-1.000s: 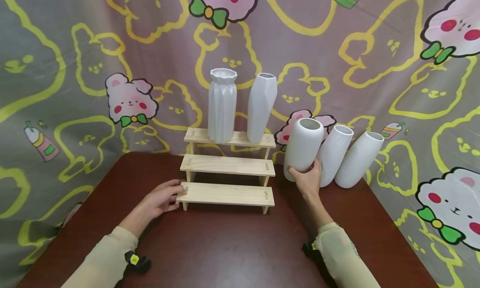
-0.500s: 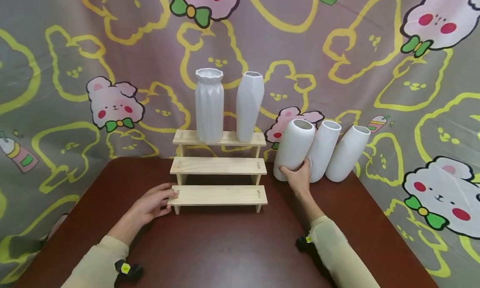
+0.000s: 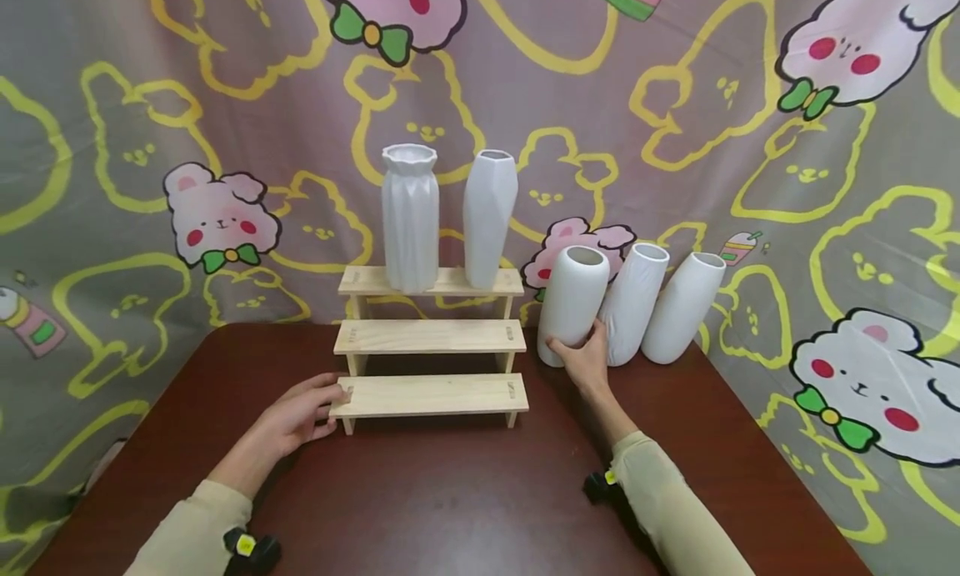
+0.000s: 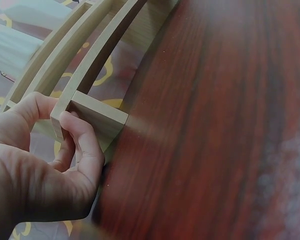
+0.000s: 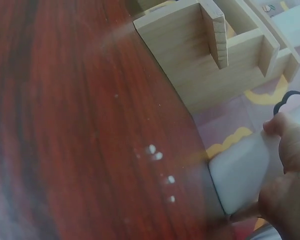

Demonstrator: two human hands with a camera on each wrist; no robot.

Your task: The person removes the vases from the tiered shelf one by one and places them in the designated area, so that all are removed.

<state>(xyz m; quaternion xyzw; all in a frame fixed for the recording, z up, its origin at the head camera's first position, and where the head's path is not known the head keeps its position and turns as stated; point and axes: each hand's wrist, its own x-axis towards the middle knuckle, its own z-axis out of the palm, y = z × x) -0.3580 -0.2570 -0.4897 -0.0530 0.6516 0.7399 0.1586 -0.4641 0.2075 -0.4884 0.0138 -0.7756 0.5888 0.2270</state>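
A three-step wooden stand (image 3: 431, 394) is on the dark red table. My left hand (image 3: 300, 415) pinches the left end of its lowest board, with thumb and fingers bent around the edge in the left wrist view. To the stand's right, my right hand (image 3: 587, 359) grips the lower part of a smooth white vase (image 3: 576, 297); its base is close to the stand. Beside that vase are a white vase with a relief pattern (image 3: 636, 305) and another white vase (image 3: 684, 309). A pleated white vase (image 3: 410, 222) and a faceted white vase (image 3: 489, 222) stand on the top step.
A patterned cloth (image 3: 300, 126) hangs right behind the table (image 3: 450, 493) and along its sides. In the right wrist view, several small white spots (image 5: 158, 156) show on the tabletop near the stand's side panel (image 5: 177, 55).
The head view has turned a little, so everything sits further left in it. My right hand has shifted the smooth vase slightly toward the stand. The left hand keeps its hold.
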